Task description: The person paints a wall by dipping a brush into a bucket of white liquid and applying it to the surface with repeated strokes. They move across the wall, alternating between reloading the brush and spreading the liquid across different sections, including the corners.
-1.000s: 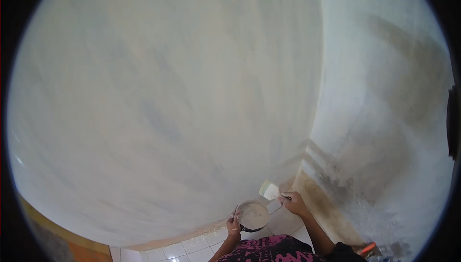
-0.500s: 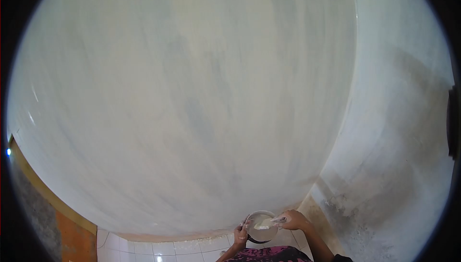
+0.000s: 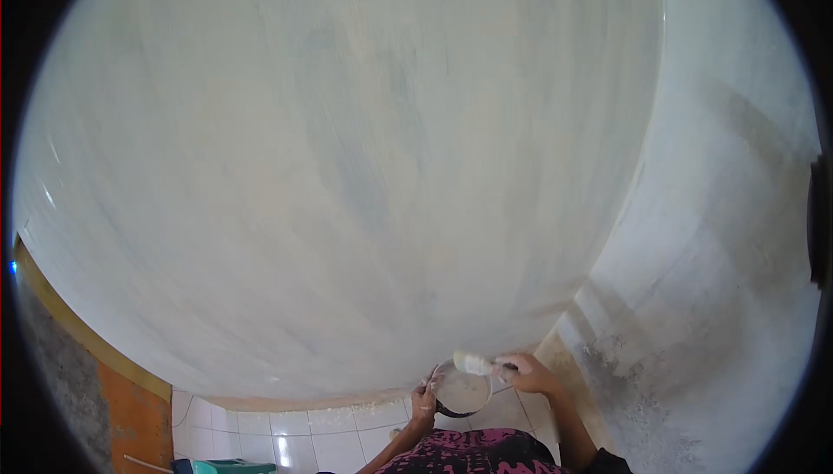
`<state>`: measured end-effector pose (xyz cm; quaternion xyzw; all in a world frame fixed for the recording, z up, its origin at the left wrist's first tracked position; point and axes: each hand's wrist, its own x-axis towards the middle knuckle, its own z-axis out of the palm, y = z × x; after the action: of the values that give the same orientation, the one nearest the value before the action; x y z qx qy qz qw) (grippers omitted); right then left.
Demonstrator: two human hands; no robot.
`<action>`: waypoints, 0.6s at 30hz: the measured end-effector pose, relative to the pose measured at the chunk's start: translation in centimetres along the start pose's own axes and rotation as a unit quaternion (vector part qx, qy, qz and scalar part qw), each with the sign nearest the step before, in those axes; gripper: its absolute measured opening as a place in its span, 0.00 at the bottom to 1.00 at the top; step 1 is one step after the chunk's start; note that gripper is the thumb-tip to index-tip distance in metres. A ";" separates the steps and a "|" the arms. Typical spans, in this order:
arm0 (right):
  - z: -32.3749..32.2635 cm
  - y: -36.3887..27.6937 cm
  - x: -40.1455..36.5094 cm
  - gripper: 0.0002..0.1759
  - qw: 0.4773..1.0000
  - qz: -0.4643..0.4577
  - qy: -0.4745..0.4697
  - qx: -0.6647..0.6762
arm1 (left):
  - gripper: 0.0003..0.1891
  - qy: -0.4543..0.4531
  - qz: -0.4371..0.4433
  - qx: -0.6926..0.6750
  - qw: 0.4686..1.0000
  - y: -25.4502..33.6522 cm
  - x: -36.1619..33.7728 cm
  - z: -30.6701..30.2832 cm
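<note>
At the bottom of the view my left hand grips the rim of a round bowl from its left side. Pale, paint-like liquid shows inside it. My right hand is closed round the handle of a paintbrush. The brush head is coated in pale paint and lies over the bowl's far rim in this view, pointing left. Pale smears mark the fingers of both hands.
Ahead stands a large wall with streaky pale coating. It meets a stained grey wall on the right. White floor tiles show below, with a green object at the lower left beside an orange surface.
The brush has lifted out of the bowl's middle to its far rim. Both hands and the bowl appear slightly higher in view, and the green object has come into sight.
</note>
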<state>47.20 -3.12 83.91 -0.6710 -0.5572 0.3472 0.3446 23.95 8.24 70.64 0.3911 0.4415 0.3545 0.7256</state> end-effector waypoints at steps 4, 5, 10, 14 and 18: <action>-3.5 -3.4 2.2 0.15 0.998 -0.001 0.018 -0.059 | 0.20 0.012 -0.019 0.032 0.999 -0.7 1.0 -0.1; -3.3 -3.0 2.7 0.15 0.995 -0.059 0.071 -0.032 | 0.21 0.012 -0.018 0.027 0.999 -1.5 1.3 -0.6; -11.3 -13.5 4.9 0.19 0.960 -0.098 0.014 -0.263 | 0.22 0.004 -0.072 0.004 0.997 -0.8 1.3 -0.3; -14.7 -22.0 7.7 0.21 0.911 -0.138 0.020 -0.389 | 0.22 -0.049 -0.039 0.042 0.997 -0.7 1.8 -1.0; -16.7 -31.4 8.3 0.20 0.873 -0.018 0.099 -0.477 | 0.23 -0.070 -0.015 0.064 0.995 -0.4 2.2 -1.6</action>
<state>46.64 8.29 118.59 -0.7748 -0.6298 -0.0354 0.0421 23.36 10.34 68.97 0.4536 0.4171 0.2870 0.7334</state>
